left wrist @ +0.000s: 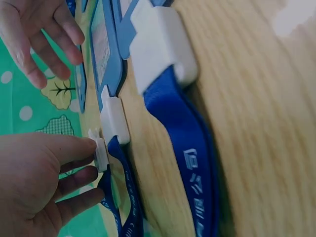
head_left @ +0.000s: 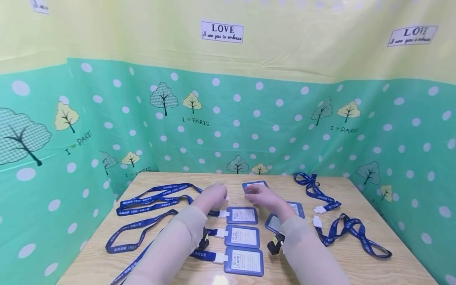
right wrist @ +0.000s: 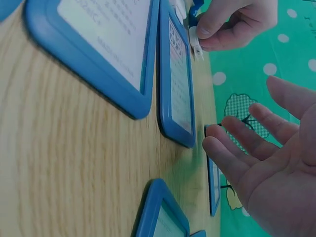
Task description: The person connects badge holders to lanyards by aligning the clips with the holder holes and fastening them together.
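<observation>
My left hand [head_left: 215, 196] pinches the white plastic clip [left wrist: 101, 154] of a blue lanyard [left wrist: 106, 190] between thumb and fingers, close over the far part of the table. My right hand [head_left: 263, 196] hovers with relaxed, spread fingers and holds nothing. Its fingertips overlap the near edge of a blue badge holder [head_left: 255, 183] at the back. Nearer to me, a column of blue holders marked ID/IC CARD lies flat: a far one [head_left: 242, 215], a middle one [head_left: 242, 236] and a near one [head_left: 244, 261]. Each meets a white clip on a blue lanyard at its left side.
Lanyard loops [head_left: 130, 226] spread over the left of the wooden table [head_left: 96, 253]. Two more badge holders lie partly behind my right forearm, one [head_left: 273, 223] nearer. At the right are two loose lanyards, a far one [head_left: 313, 190] and a near one [head_left: 356, 233]. A patterned curtain [head_left: 228, 130] hangs behind.
</observation>
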`<action>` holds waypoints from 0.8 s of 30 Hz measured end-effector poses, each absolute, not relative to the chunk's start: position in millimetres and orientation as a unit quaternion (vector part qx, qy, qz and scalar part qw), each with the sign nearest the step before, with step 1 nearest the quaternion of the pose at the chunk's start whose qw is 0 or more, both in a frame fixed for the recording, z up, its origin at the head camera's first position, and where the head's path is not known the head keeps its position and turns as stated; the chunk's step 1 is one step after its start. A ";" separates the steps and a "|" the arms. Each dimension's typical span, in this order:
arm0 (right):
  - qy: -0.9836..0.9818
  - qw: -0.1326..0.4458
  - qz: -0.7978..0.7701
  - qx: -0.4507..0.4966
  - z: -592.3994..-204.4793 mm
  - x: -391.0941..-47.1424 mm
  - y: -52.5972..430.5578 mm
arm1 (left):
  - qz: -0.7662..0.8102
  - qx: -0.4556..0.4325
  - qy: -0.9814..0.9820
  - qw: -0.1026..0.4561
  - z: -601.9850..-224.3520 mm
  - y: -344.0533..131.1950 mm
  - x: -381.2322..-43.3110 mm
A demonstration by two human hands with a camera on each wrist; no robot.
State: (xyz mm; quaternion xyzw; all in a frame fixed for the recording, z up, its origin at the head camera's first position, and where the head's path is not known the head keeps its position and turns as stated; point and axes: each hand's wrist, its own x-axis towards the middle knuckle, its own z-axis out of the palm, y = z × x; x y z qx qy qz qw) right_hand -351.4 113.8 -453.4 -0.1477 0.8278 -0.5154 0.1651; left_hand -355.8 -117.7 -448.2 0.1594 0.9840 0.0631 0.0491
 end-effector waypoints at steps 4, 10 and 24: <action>0.836 0.162 -0.502 -0.150 -454.8 -350.3 110.0 | 0.059 0.172 0.983 0.039 -447.9 -120.6 -352.4; 0.844 0.157 -0.488 -0.156 -453.7 -348.4 105.2 | 0.061 0.170 0.983 0.032 -450.8 -125.3 -351.8; 0.847 0.157 -0.483 -0.158 -453.4 -350.0 106.7 | 0.095 0.154 0.984 0.005 -463.5 -130.3 -356.1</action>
